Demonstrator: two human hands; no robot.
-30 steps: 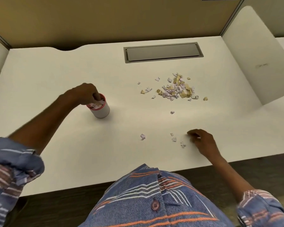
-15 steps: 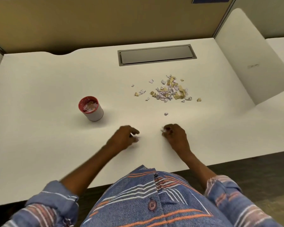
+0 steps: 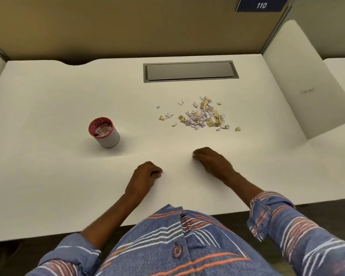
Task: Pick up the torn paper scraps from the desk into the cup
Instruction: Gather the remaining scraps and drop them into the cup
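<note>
Two bare hands rest on the near middle of the white rectangular desk (image 3: 48, 176). The left hand (image 3: 145, 175) lies knuckles-up with its fingers curled under and pressed together; whether it pinches a scrap cannot be told, since the fingertips are hidden beneath the hand. The right hand (image 3: 211, 159), just to the right and a little farther, lies palm-down with the fingers bent toward the desk; what is under them does not show.

One small white cylindrical cup with a red rim and red inside (image 3: 104, 132) stands upright to the left, well apart from both hands, with several pale scraps inside it. One loose pile of torn white and tan paper scraps (image 3: 202, 116) lies on the far right part of the desk, beyond the right hand, with roughly eight or nine stray pieces scattered around its edges; the pile itself is too dense to count.

One grey rectangular recessed panel (image 3: 190, 71) sits in the far middle. One dark blue sign reading 110 (image 3: 261, 5) hangs on the tan partition behind.
</note>
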